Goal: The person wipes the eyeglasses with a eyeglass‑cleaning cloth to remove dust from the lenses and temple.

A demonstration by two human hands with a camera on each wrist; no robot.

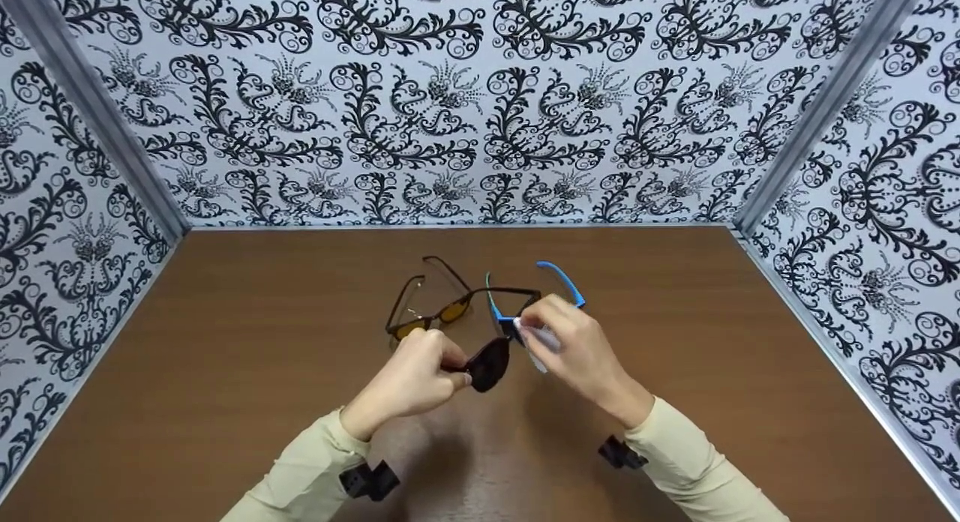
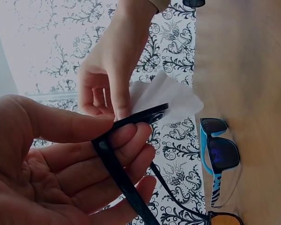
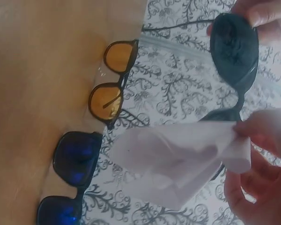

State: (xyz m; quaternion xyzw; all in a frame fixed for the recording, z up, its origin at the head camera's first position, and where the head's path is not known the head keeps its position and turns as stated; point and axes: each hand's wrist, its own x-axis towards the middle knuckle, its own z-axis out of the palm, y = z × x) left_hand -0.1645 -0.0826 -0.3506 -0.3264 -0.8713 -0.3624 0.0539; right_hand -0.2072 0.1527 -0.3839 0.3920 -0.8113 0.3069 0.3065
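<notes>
Black sunglasses [image 1: 489, 364] with dark lenses are held up over the table. My left hand [image 1: 416, 376] pinches them at one outer corner, between thumb and fingers, as the left wrist view shows near the temple hinge. A thin white cloth [image 3: 168, 159] hangs from my right hand [image 1: 574, 349], pinched between thumb and fingers. In the right wrist view the cloth lies across the farther lens and hides most of it; the lens [image 3: 234, 49] beside my left hand is uncovered.
Glasses with yellow lenses [image 1: 454, 312] stand on the brown table [image 1: 285, 304] behind my left hand, temples pointing away. Blue-framed sunglasses [image 2: 222, 152] with dark lenses are beside them, partly behind my right hand. Patterned panels [image 1: 450, 117] enclose the table's back and sides.
</notes>
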